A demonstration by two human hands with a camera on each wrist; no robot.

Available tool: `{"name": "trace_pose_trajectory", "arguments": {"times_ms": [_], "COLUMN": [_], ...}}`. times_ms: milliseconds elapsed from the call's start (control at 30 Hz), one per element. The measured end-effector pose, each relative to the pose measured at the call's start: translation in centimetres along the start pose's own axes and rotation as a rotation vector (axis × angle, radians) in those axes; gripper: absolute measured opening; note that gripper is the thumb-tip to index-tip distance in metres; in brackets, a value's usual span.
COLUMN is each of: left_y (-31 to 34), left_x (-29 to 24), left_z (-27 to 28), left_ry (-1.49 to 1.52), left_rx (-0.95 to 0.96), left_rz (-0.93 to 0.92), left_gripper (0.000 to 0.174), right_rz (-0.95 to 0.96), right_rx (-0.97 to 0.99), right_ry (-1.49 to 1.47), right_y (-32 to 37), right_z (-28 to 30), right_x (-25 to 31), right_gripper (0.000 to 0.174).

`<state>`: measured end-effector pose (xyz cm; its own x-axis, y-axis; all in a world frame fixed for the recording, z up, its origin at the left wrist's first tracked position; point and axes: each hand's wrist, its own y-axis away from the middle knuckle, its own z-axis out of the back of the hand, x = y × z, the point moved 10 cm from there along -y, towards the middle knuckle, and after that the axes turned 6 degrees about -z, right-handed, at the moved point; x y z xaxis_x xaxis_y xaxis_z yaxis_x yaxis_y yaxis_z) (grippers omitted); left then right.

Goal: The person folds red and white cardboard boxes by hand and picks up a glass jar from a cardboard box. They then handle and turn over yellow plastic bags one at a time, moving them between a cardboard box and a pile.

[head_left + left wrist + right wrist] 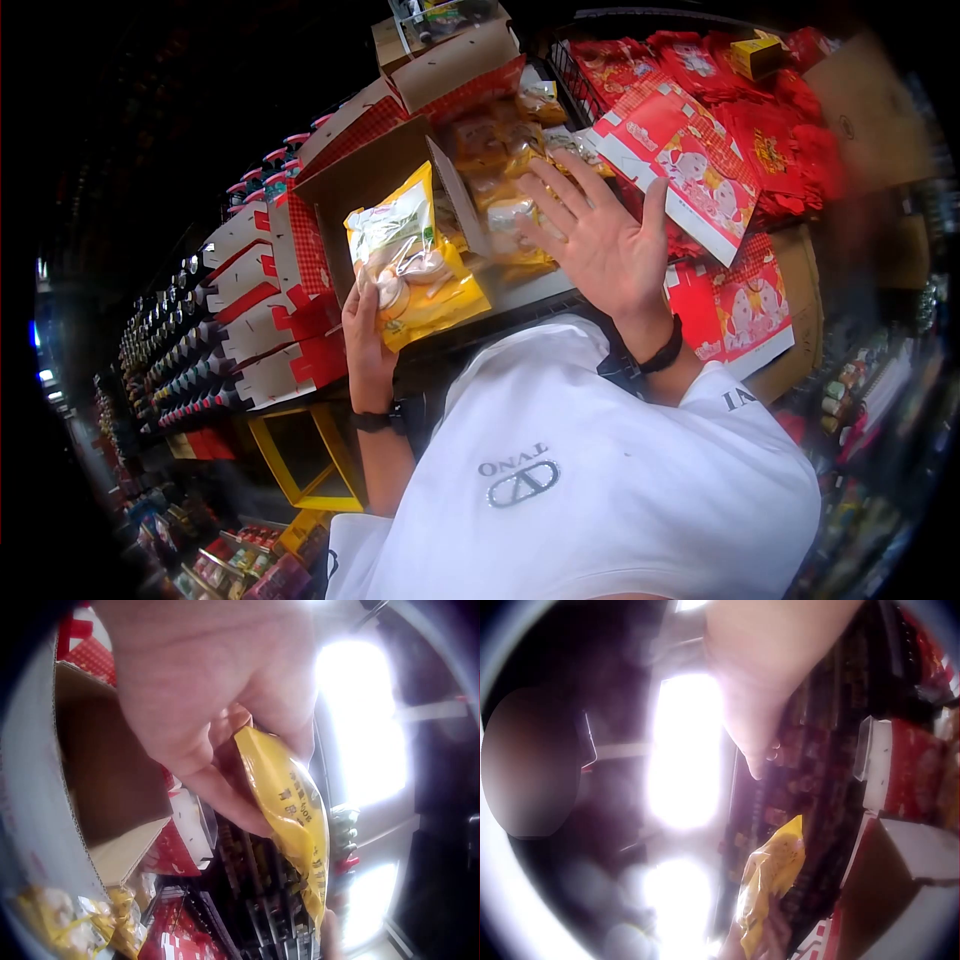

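Note:
My left hand (366, 325) grips a yellow snack bag (445, 300) by its lower left edge, thumb on the front face. The bag has a clear window showing pale round pieces. In the left wrist view the fingers curl behind the yellow bag (289, 802), whose edge carries printed characters. To the right, my right hand (612, 245) is raised with its fingers spread and holds nothing. Behind the left hand's bag stands an open cardboard box (345, 185). More yellow bags (515, 218) lie between this box and the right hand.
Red and white printed cartons (690, 160) lean at the right, beside a heap of red packets (770, 140). Folded white and red boxes (250, 290) line the left of the shelf. A yellow frame (300, 490) stands below, left of the person's body.

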<state>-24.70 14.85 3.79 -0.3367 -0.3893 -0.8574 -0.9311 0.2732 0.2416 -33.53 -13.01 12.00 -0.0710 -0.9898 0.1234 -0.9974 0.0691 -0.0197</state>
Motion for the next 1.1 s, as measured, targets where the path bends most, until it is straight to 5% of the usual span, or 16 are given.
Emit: {"name": "trace_pose_trajectory", "arguments": {"times_ms": [800,1000,1100], "left_y": [0.3,0.7,2.1], "left_x": [0.0,-3.4,-3.3], "left_z": [-0.3,-6.4,-11.5], "left_ry": [-0.07,-0.52,-0.802], "left_rx": [0.047,0.168,0.285], "left_rz": [-0.004,-0.271,-0.394], "left_gripper": [0.044,0.034,0.034], "right_rz": [-0.028,-0.07,-0.04], "right_rx": [0.121,0.074,0.136], "right_ry": [0.173,1.135,1.102], "right_y": [1.3,0.0,-1.0], "right_z": [-2.6,0.6,1.9], "right_x": [-1.3,-5.1,-7.7], "right_gripper": [0.102,0.104,0.109]}}
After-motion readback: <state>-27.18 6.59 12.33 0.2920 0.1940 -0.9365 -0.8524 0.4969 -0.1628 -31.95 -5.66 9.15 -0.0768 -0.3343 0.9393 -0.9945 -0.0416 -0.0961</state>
